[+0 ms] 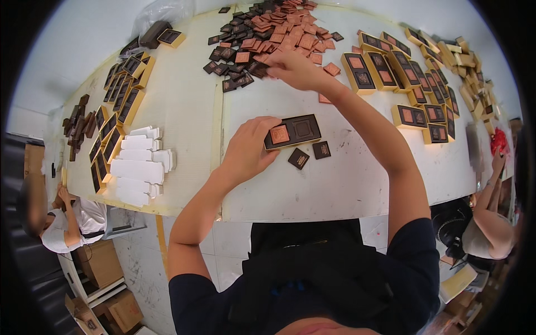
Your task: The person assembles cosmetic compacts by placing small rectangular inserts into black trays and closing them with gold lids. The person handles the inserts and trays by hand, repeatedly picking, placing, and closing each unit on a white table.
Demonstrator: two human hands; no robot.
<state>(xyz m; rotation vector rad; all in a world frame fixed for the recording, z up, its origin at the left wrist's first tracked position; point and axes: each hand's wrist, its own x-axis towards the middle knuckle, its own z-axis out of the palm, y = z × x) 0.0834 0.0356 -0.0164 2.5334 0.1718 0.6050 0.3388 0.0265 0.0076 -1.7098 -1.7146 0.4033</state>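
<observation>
My left hand point(254, 142) grips the left end of a small dark box point(304, 129) with a gold edge, which lies on the table in front of me. In its left compartment sits a copper-coloured square piece point(280, 134); the right compartment is bare dark tray. Just below the box lie two loose black square pieces, one tilted point(298, 158) and one further right point(321, 149). My right hand point(297, 69) reaches to the near edge of a heap of copper and black squares point(285, 34). Its fingers are drawn together; what they hold, if anything, is hidden.
Flat white cartons point(137, 170) and gold boxes with dark trays point(131, 106) stand at left, near dark brown bars point(80, 123). Filled boxes point(410, 116) crowd the right. One person point(72, 223) sits at far left, another point(488, 223) at far right.
</observation>
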